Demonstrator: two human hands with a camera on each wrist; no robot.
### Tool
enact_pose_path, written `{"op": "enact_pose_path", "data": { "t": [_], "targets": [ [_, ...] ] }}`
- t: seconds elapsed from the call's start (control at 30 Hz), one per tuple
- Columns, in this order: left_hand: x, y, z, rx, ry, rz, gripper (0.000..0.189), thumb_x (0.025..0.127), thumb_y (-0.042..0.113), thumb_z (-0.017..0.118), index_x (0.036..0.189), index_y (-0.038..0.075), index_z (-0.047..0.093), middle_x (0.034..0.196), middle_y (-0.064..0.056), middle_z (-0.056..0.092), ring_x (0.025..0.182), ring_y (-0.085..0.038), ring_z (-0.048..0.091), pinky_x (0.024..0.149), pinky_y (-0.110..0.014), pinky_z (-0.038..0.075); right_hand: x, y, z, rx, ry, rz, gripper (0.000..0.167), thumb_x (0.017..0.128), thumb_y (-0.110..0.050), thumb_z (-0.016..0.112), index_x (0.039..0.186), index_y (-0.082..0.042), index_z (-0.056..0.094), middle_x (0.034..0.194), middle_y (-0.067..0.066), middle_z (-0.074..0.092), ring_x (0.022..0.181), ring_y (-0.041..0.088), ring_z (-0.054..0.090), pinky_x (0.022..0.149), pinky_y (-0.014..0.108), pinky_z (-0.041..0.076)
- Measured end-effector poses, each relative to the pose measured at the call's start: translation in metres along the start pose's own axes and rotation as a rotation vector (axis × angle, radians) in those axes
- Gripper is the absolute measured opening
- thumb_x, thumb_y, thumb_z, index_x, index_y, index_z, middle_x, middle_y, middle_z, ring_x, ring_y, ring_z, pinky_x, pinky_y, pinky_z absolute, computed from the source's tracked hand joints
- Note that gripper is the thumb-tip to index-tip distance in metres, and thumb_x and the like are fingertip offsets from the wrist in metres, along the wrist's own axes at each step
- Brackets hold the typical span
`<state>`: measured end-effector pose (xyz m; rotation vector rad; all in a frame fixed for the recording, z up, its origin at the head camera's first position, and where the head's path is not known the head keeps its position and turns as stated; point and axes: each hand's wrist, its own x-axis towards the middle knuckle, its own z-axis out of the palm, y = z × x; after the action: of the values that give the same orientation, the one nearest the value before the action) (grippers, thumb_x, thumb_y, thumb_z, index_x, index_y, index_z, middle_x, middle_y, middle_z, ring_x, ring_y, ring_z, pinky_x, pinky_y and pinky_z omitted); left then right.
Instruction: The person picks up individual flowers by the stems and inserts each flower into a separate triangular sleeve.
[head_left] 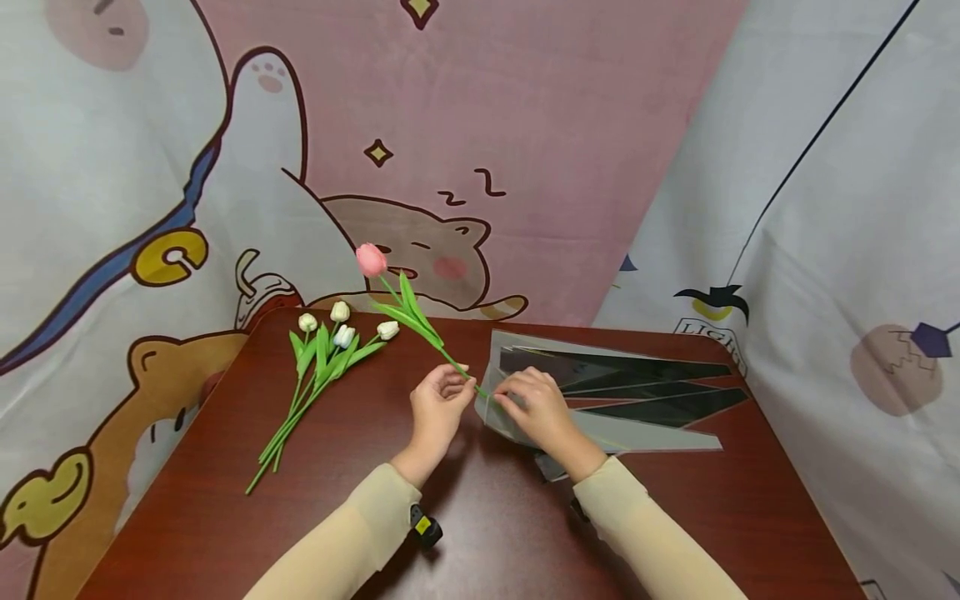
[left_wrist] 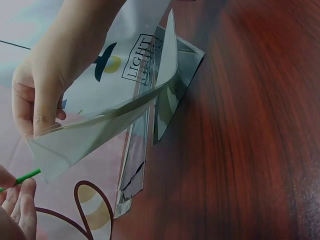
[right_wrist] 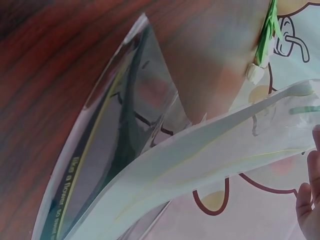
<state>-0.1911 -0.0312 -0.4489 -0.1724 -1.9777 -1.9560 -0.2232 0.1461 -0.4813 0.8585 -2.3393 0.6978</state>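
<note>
A pink artificial tulip tilts up to the left, its stem pinched near the lower end by my left hand. In the left wrist view the cut end of the green stem is right at the mouth of a clear, whitish flower sleeve. My right hand pinches the rim of this sleeve, and its mouth end is lifted off the table. In the right wrist view the long sleeve runs across, with thin yellow lines along it.
Several white artificial tulips lie on the left of the brown table. More flower sleeves with black panels lie flat at the right. A cartoon-print cloth hangs behind the table.
</note>
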Motion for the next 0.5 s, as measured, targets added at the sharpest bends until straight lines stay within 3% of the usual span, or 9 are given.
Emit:
{"op": "enact_pose_path", "data": {
  "t": [0.3,0.5],
  "targets": [
    [-0.0016,0.0028,0.0000,0.045,-0.052,0.010,0.011,0.089,0.001,0.062,0.094,-0.007,0.068,0.084,-0.026,0.069,0.075,-0.041,0.068,0.063,-0.016,0.052,0.0006,-0.0004,0.0017,-0.033,-0.012,-0.004,0.006,0.081,-0.022,0.075,0.084,-0.020,0.071,0.084,-0.010,0.069,0.081,0.011,0.056,0.067,0.030,0.040],
    [0.0004,-0.0046,-0.0011,-0.028,-0.054,0.008,0.015,0.091,0.005,0.061,0.097,-0.007,0.069,0.092,-0.027,0.069,0.079,-0.043,0.067,0.073,-0.037,0.057,0.0006,-0.0007,0.0008,-0.030,-0.028,0.021,0.005,0.082,-0.022,0.074,0.084,-0.019,0.072,0.084,-0.009,0.069,0.082,0.011,0.057,0.067,0.031,0.041]
  ]
}}
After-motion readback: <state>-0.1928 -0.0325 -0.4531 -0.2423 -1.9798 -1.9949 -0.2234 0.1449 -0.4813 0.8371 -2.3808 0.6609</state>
